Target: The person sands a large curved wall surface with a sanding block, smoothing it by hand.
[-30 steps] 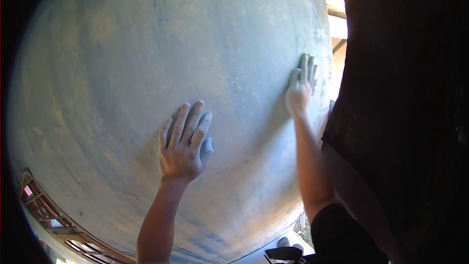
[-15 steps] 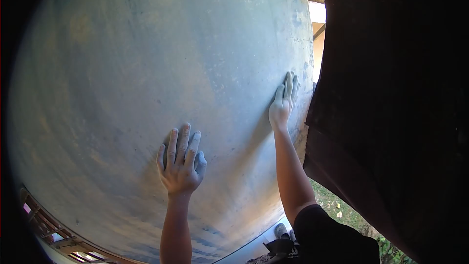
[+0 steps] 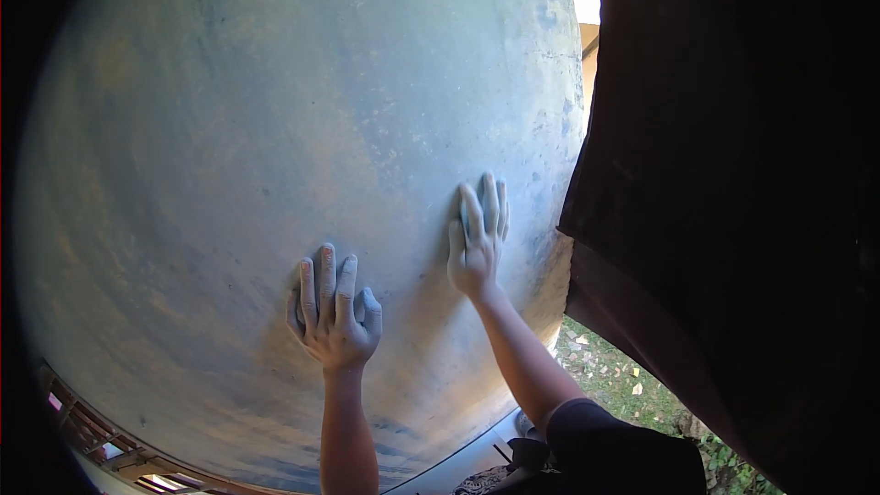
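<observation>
Both hands lie flat on the wall [image 3: 275, 128], grasping nothing: the left hand [image 3: 332, 312] low with fingers spread, the right hand [image 3: 477, 243] higher, near a dark cloth [image 3: 733, 220]. Grey dust coats the fingers, so the palms seem to be pressing or rubbing the surface.

wall [image 3: 275, 110]: broad, smooth, grey-blue, blotchy with tan streaks
state: dusty, upright, filling the view
contact: both palms pressed flat on it
</observation>
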